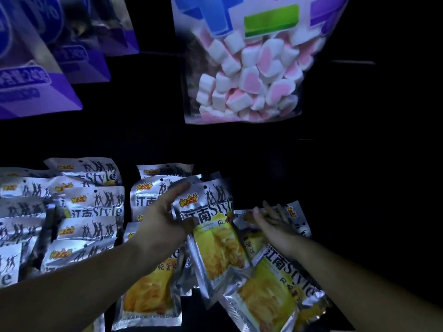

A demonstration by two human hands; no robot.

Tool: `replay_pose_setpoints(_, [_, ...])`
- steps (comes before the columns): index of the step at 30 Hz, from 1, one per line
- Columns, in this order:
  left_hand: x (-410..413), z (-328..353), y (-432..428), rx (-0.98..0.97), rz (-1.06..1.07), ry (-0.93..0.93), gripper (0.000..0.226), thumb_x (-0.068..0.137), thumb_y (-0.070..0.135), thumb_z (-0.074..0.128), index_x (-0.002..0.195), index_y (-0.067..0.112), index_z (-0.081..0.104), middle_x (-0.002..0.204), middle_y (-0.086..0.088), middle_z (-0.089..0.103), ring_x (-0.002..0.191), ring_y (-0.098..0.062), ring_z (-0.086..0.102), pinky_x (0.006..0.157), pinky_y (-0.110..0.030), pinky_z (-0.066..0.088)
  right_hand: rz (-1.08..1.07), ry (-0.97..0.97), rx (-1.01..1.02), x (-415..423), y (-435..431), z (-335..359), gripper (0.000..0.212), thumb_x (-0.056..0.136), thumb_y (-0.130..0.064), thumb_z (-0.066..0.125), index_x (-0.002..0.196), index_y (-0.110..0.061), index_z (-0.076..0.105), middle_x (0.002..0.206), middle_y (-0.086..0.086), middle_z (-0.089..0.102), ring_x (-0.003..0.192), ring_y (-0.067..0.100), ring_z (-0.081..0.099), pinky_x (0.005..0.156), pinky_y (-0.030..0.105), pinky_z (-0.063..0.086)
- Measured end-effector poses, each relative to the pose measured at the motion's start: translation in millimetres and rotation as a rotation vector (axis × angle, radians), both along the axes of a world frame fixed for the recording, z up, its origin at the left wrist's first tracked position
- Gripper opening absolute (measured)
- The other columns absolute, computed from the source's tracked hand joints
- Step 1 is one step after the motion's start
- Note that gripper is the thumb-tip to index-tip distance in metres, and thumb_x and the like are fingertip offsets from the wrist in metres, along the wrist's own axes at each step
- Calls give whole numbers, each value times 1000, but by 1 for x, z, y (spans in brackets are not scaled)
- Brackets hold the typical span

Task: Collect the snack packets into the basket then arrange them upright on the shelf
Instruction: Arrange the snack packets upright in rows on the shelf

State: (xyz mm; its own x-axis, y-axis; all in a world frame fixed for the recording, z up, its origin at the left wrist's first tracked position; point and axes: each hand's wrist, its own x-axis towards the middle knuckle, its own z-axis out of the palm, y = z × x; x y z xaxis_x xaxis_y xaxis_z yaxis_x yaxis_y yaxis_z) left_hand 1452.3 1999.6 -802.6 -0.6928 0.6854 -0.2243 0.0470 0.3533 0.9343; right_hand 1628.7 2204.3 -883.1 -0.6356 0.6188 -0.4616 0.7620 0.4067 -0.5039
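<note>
While the left hand (165, 219) is pinching a silver-and-yellow foil snack packet (215, 238) between thumb and fingers over a heap of like packets (271, 291), the right hand (273, 226) is hovering just beside, fingers released.

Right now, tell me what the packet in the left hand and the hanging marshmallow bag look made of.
The packet: likely metallised plastic film, glossy, silver creases glint; the marshmallow bag: apparently clear glossy plastic below, sweets showing through, printed top.
</note>
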Motion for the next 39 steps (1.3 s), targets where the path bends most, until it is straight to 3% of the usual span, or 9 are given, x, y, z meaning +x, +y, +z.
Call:
replay_pose_setpoints(4, [-2, -1, 2, 4, -6, -61, 71, 90, 4, 74, 142, 45, 48, 132, -45, 50, 60, -7, 63, 57, -4, 47, -98, -56, -14, -2, 7, -16, 53, 94, -77, 14, 144, -60, 14, 155, -27, -18, 153, 19, -22, 123, 56, -6])
replay_pose_setpoints(6, [-3, -6, 3, 6, -10, -81, 71, 90, 4, 74, 142, 46, 48, 122, -43, 58, 55, -8, 55, 55, -5, 48, -124, -55, -11, 6, 12, -39, 81, 77, -94, 8, 150, -59, 16, 162, -22, -17, 154, 18, -18, 123, 57, -3])
replay_pose_setpoints(9, [-4, -15, 6, -14, -9, -72, 71, 91, 7, 74, 143, 46, 47, 85, -11, 72, 58, 4, 51, 47, -3, 44, -242, -43, -75, 14, 16, -60, 95, 71, -98, 12, 154, -52, 19, 168, -11, -7, 156, 20, -8, 123, 59, 6])
replay_pose_setpoints(14, [3, -13, 7, -32, -1, -16, 71, 90, 9, 75, 143, 47, 46, 133, -23, 59, 40, 1, 53, 45, -13, 48, -349, -54, -147, 23, 9, -66, 105, 60, -106, 14, 151, -53, 21, 167, -6, 9, 155, 23, 5, 121, 62, 12])
replay_pose_setpoints(18, [4, -14, 5, -6, -6, 35, 73, 90, 10, 76, 143, 50, 46, 151, 3, 48, 50, -3, 56, 53, -18, 58, -391, -47, -204, 27, -6, -58, 117, 53, -107, 14, 156, -50, 9, 168, -10, -11, 155, 22, -13, 121, 63, 3])
replay_pose_setpoints(26, [5, -17, 13, -46, -5, 52, 72, 90, 15, 76, 143, 52, 44, 146, 1, 51, 68, -14, 68, 61, -21, 61, -217, 42, -93, 28, -13, -50, 77, 85, -83, 15, 150, -49, 38, 166, -20, -14, 152, 15, -24, 123, 58, -4])
replay_pose_setpoints(31, [5, -15, 26, -23, -6, 33, 71, 90, 12, 76, 143, 50, 46, 137, 10, 43, 61, -26, 70, 61, -37, 64, -279, 419, 55, 11, -18, -27, 18, 93, -62, 55, 108, -53, 54, 149, -12, 41, 143, 17, 33, 114, 47, 35])
replay_pose_setpoints(36, [16, -11, 41, 34, -18, 94, 67, 92, 13, 75, 144, 44, 47, 143, 11, 45, 61, 12, 64, 54, -8, 51, -202, 638, -218, -11, -29, 19, 42, 70, -57, 83, 97, -39, 56, 113, -15, 59, 109, -1, 55, 86, 25, 47])
replay_pose_setpoints(39, [22, -12, 46, 38, -34, 108, 66, 90, 16, 77, 142, 45, 48, 136, 17, 49, 82, -4, 69, 56, -7, 51, -190, 631, -152, -16, -29, 24, 47, 69, -46, 90, 93, -33, 51, 98, -10, 57, 94, 3, 56, 80, 22, 47])
